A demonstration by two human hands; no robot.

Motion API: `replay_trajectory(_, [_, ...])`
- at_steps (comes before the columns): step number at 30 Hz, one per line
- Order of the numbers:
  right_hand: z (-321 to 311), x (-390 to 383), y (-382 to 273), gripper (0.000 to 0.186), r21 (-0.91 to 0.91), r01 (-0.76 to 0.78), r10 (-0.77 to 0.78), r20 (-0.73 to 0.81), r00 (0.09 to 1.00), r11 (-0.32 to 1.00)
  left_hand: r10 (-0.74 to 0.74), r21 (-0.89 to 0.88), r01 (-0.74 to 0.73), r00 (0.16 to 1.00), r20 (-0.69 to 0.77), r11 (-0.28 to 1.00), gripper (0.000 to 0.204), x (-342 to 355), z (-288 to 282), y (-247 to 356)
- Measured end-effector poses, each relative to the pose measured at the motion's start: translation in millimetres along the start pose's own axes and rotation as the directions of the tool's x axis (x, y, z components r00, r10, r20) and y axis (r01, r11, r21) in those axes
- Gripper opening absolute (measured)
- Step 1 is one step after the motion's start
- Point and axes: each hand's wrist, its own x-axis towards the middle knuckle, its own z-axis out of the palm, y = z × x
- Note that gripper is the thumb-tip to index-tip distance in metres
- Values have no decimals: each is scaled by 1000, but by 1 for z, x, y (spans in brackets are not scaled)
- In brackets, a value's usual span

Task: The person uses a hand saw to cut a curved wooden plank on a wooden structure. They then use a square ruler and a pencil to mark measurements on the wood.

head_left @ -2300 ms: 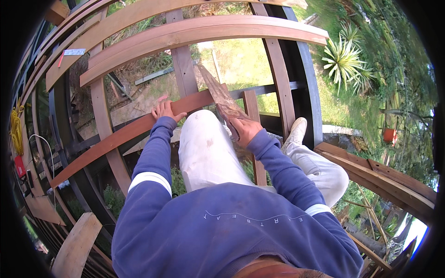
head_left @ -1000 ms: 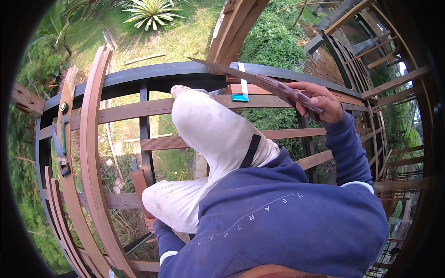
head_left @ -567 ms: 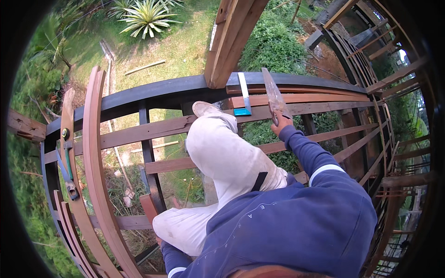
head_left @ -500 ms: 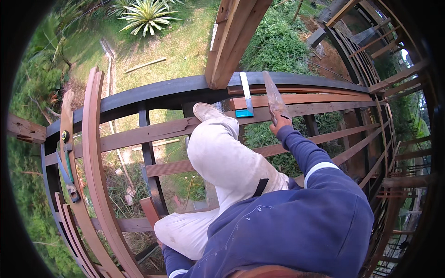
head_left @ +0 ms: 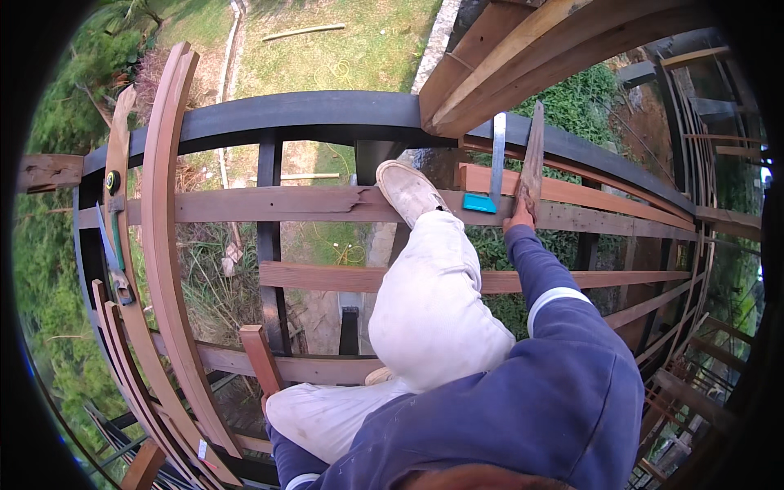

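Note:
My right hand [head_left: 520,216] is closed round the handle of a rusty, tapering handsaw [head_left: 532,159]. Its blade points away from me, seen nearly edge-on above the timber. Just left of it, a try square with a turquoise stock [head_left: 479,202] lies across the beams. Beside my bent knee, my left hand [head_left: 265,402] shows only in part. It is closed at the lower end of a short reddish board [head_left: 260,359], which tilts upward; my leg hides the rest of this hand.
Long planks [head_left: 167,204] lie across the frame at left. A tape measure [head_left: 112,181], a green-handled hammer [head_left: 118,241] and another saw [head_left: 124,291] rest on one plank. A thick post [head_left: 490,65] rises ahead. Wide gaps between beams [head_left: 310,204] show the ground below.
The view has shifted, and the post now stands farther right. The handsaw has turned from showing its broad face to nearly edge-on. My left hand stays by the short board.

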Motion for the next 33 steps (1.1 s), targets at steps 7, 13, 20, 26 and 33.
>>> replay_trajectory(7, [-30,24,-40,62,15,62,-57,-223,973,998,13,-12,-12,1000,22,1000,45,14,6,24])
replay_trajectory(13, [-41,70,-110,60,88,-55,66,-129,989,995,40,-16,-40,998,45,999,43,41,13,64])
replay_trajectory(20, [-35,89,-120,43,16,-109,110,-41,993,994,44,-27,-42,997,65,999,41,60,13,91])
replay_trajectory(26, [-35,85,-119,42,166,-171,171,9,985,971,47,-39,-44,996,76,998,40,71,7,93])
replay_trajectory(33, [-37,77,-56,23,611,103,-83,-61,995,785,140,-154,-123,985,104,980,38,113,-1,77])
